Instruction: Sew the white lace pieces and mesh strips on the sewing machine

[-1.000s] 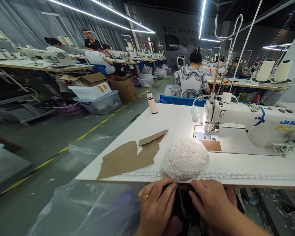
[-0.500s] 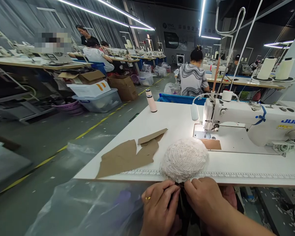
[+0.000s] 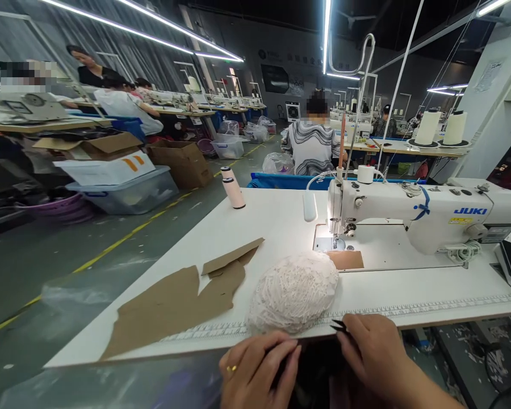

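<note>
Pink thread cones [image 3: 234, 193], black-ended; blue ribbon [image 3: 423, 205].

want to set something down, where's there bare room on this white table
The tabletop is bare between the pink cones, the brown pieces and the sewing machine, and right of the white bundle, between machine and ruler. Crowded at the front edge: bundle, left hand, right hand.

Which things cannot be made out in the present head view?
- Head view: whether the left hand grips anything; its fingers hide this.
- Head view: the handle of the dark pointed tool; the right hand covers it.
- Head view: the wall lettering; too small and blurred.
</note>
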`<action>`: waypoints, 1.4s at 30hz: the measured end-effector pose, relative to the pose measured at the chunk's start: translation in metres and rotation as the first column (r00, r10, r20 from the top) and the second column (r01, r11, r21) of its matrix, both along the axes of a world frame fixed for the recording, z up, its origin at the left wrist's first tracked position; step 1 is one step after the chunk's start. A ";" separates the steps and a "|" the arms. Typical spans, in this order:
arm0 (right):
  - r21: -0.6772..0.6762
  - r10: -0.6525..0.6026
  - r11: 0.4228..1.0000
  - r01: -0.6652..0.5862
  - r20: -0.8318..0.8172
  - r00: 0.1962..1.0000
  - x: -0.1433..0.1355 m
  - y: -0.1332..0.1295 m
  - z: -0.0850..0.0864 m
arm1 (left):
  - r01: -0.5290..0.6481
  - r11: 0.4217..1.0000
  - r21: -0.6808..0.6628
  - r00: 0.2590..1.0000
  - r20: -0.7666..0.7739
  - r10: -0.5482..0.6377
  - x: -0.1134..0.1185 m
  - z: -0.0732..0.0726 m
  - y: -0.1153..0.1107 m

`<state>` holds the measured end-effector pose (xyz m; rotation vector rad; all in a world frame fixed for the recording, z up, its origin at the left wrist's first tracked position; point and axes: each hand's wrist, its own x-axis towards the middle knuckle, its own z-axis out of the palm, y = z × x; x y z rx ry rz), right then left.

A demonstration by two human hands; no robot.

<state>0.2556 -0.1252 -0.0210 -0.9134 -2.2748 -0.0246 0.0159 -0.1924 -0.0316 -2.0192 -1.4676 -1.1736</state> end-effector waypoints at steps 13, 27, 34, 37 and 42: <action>0.083 0.122 0.985 -0.151 0.282 0.952 0.004 0.051 0.015 | -0.016 0.996 -0.089 0.989 -0.150 0.002 0.000 0.027 0.040; 0.096 0.302 0.931 -0.351 0.332 0.893 -0.011 0.071 0.023 | 0.030 0.992 -0.124 0.999 -0.032 -0.034 -0.006 0.022 0.047; 0.116 0.225 0.957 -0.264 0.273 0.935 0.008 0.071 0.017 | -0.010 0.990 -0.139 1.000 -0.001 0.010 -0.003 0.024 0.048; 0.118 0.224 0.957 -0.263 0.271 0.936 0.012 0.069 0.017 | -0.013 0.991 -0.137 1.000 0.002 0.013 -0.001 0.026 0.049; 0.198 0.243 0.934 -0.298 0.263 0.934 -0.001 0.065 0.019 | -0.015 0.991 -0.131 1.000 0.010 0.017 0.000 0.026 0.050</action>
